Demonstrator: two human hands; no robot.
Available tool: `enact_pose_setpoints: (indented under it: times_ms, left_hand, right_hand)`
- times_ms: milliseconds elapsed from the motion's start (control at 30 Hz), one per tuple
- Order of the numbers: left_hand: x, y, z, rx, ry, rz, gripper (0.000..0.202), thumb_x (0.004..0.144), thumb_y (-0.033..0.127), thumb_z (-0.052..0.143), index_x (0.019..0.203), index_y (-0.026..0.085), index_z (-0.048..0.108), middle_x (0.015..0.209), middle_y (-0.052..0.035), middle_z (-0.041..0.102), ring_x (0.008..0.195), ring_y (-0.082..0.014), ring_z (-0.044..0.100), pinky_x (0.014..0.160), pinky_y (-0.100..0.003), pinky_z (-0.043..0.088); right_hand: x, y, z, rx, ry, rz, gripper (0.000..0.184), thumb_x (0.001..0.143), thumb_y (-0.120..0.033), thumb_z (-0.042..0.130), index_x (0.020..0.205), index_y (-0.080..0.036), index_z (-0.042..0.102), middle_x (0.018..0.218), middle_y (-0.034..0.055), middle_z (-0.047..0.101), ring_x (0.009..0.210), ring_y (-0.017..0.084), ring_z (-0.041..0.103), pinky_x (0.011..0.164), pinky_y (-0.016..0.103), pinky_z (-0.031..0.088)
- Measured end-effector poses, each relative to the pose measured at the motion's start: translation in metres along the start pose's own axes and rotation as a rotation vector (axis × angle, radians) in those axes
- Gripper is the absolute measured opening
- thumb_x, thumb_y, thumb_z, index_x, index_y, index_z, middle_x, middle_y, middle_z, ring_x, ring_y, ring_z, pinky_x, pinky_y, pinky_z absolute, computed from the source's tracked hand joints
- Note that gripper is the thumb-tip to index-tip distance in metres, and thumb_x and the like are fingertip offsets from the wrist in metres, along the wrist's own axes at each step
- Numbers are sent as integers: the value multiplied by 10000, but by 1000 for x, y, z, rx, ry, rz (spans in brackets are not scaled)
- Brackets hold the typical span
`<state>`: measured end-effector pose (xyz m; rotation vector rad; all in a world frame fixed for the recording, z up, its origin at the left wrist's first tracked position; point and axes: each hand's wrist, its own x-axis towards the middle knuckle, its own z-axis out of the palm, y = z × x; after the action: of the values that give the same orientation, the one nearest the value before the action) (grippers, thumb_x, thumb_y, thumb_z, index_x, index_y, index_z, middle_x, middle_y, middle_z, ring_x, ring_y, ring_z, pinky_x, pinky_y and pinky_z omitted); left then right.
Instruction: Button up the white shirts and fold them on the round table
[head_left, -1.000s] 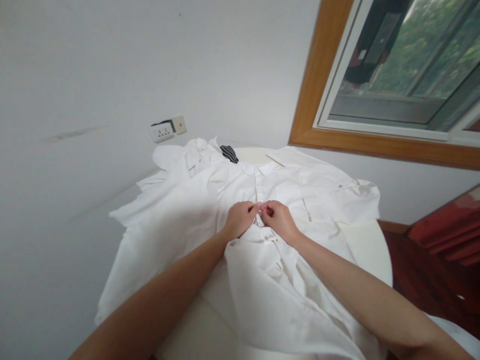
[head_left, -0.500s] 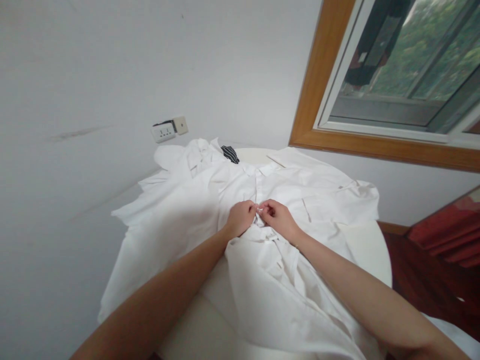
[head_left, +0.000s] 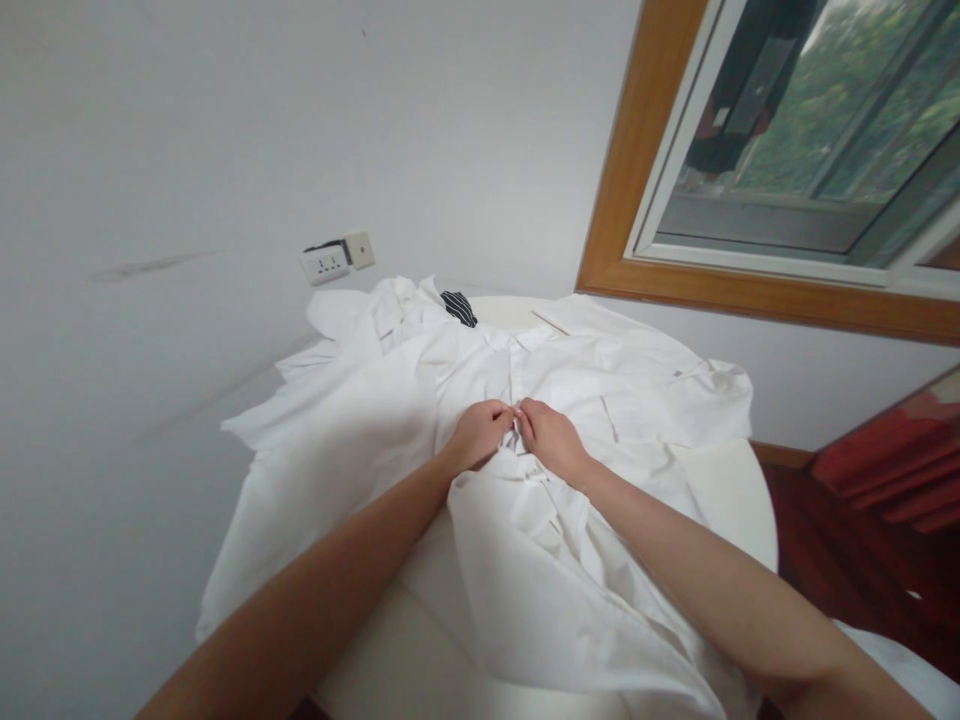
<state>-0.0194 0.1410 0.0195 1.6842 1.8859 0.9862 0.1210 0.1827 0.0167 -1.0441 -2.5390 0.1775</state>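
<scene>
A white button-up shirt [head_left: 570, 380] lies spread, front up, over a round white table [head_left: 731, 495], collar toward the wall. My left hand [head_left: 478, 434] and my right hand [head_left: 549, 438] meet at the shirt's front placket near its middle. Both are closed, fingertips pinching the two edges of the opening together. Whatever small part sits between the fingertips is hidden. The lower front of the shirt is rumpled and loose between my forearms.
More white garments [head_left: 360, 330] are piled at the table's far left, with a black-and-white striped piece [head_left: 458, 307] behind the collar. A wall socket [head_left: 325, 264] is on the white wall. A wood-framed window [head_left: 750, 180] is at upper right; a red seat [head_left: 892, 470] stands at right.
My right hand has shifted slightly left, closing the small gap to my left hand at the placket. The shirt has barely moved.
</scene>
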Motion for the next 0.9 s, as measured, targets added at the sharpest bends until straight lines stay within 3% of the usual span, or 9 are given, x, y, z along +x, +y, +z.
enact_pose_setpoints:
  times_ms: [300, 500, 700, 900]
  left_hand:
    - [0, 3, 3, 300, 32, 90, 303, 899, 277, 389, 701, 186, 600, 703, -22, 627, 690, -147, 552, 642, -253, 367]
    - [1, -3, 1, 179, -18, 111, 300, 900, 336, 400, 757, 187, 618, 713, -4, 627, 684, -139, 541, 635, -242, 380]
    - [3, -10, 1, 125, -64, 129, 248, 871, 344, 436, 843, 189, 628, 775, -3, 653, 730, -140, 562, 667, -240, 413]
    - [4, -15, -2, 194, -1, 185, 225, 858, 350, 473, 843, 190, 631, 813, -25, 655, 777, -157, 576, 730, -268, 438]
  right_hand:
    - [6, 9, 2, 190, -3, 114, 315, 962, -299, 324, 787, -201, 567, 753, 27, 634, 705, 145, 548, 614, 238, 314]
    - [9, 15, 4, 371, -9, 129, 395, 961, -355, 334, 648, -193, 512, 604, -3, 561, 602, 120, 502, 593, 222, 320]
    - [9, 17, 1, 424, -32, 130, 426, 963, -391, 328, 633, -194, 512, 575, -14, 549, 582, 115, 496, 584, 218, 332]
    - [7, 15, 1, 384, -33, 105, 418, 960, -372, 336, 652, -191, 553, 590, -9, 576, 596, 118, 525, 614, 221, 358]
